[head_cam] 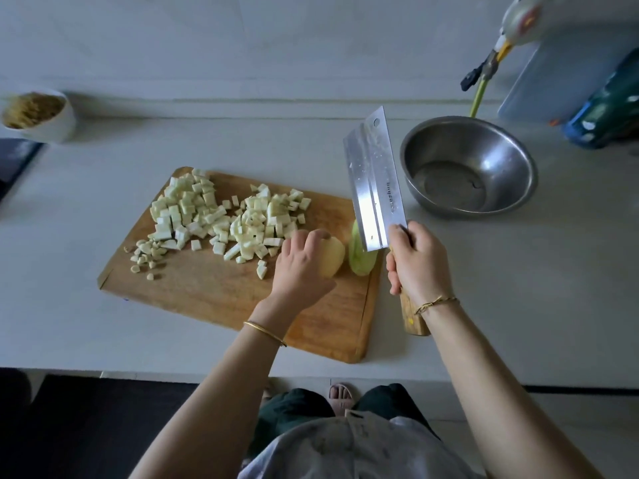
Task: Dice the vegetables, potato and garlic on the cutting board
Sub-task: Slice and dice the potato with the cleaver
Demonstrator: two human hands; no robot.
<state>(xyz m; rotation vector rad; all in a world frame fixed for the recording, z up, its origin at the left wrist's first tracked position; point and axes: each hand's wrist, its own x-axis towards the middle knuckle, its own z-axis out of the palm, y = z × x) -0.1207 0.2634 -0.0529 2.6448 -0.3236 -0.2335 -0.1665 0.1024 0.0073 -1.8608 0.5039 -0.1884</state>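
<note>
Both forearms are bare all the way down to the bottom edge of the frame. There's a thin plain gold bangle (264, 333) on the wrist of the left hand (302, 267). The right hand (420, 264) has a skinnier gold bracelet (436, 303) that looks kinda twisted or knotted, but it's too small to be sure. At the bottom middle of the frame is a loose, light grey-white top (345, 451) with faint darker marks on it. Just above it in the picture are dark trousers (294, 409), sort of blackish green. One pale pink slipper (340, 395) peeks out between the legs.
</note>
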